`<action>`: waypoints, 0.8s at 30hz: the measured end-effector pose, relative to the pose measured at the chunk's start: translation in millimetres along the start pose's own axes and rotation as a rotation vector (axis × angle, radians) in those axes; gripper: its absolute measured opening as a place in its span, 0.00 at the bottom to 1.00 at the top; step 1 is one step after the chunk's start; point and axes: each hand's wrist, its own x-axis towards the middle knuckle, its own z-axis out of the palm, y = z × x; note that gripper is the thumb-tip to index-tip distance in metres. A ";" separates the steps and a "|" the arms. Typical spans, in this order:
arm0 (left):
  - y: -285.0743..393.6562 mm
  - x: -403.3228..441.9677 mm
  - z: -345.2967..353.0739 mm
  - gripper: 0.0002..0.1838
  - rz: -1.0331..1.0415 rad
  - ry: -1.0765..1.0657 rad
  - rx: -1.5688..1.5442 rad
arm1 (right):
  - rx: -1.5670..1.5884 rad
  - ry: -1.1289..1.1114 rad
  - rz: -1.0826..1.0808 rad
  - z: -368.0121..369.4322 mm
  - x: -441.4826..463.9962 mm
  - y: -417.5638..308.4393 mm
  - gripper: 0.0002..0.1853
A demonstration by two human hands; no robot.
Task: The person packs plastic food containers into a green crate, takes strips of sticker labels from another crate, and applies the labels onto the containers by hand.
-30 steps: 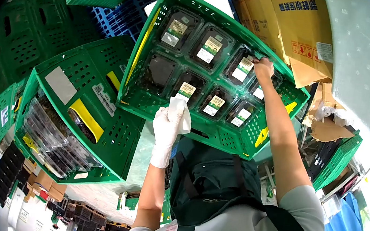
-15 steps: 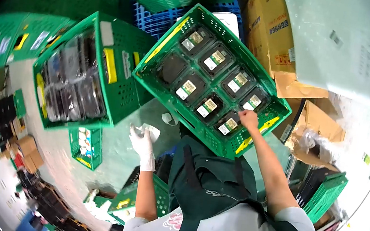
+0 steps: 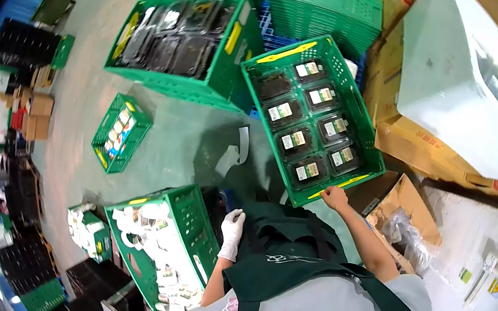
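Boxes (image 3: pixel 293 141) look dark, seven labelled; left hand (image 3: pixel 231 233) and right hand (image 3: pixel 334 198) have fingers curled narrow.

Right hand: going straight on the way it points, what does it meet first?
Likely the yellow strip on the near end of the green crate, right by the right hand; whether they already touch is unclear.

The crate (image 3: pixel 363 133) is open from above, its packs (image 3: pixel 308 171) sitting below the rim. The right grip (image 3: pixel 334 197) takes up room at its near end. A carton (image 3: pixel 389 102) crowds the right wall; stacked crates (image 3: pixel 325 4) stand beyond the far end. Leftward, the floor (image 3: pixel 183 127) gives passage. A white-filled crate (image 3: pixel 194 221) hems the left grip (image 3: pixel 232 232).
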 end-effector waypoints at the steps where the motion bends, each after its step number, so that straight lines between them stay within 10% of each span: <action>1: -6.1 -9.6 -2.6 0.14 0.000 0.007 0.021 | -0.029 -0.020 -0.033 2.8 1.7 -2.3 0.12; 14: 18.9 -170.1 -137.5 0.12 0.038 0.295 -0.515 | -0.293 -0.066 -1.058 70.7 25.0 -77.3 0.15; 20: -56.5 -289.3 -227.2 0.13 0.086 0.752 -0.828 | -0.215 -0.653 -0.486 126.3 2.8 -91.1 0.13; 24: -125.5 -384.6 -287.4 0.12 -0.017 1.221 -0.772 | -0.508 -0.548 -0.323 167.7 -61.8 -125.0 0.09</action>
